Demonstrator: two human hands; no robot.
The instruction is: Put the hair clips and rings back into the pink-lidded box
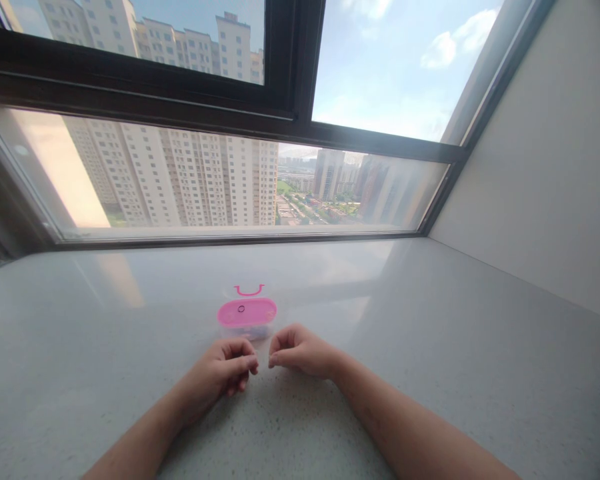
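My left hand (230, 365) is closed, thumb pressed against the curled index finger. Just to its right, my right hand (296, 350) also makes a pinch, and a narrow gap separates the two. Whatever the fingertips hold, if anything, is too small to make out. Right behind both hands stands a small clear plastic box (245, 331) with a pink oval lid (260, 312) on top. Its contents are blurred and partly hidden by my hands. A thin black ring (241, 309) shows on the lid. Behind the box lies a pink curved handle (249, 293).
The pale speckled sill (430, 373) carries the box and my forearms. At the back, a dark window frame (240, 241) borders the glass, with tall buildings outside. A white wall (545, 173) closes off the right side.
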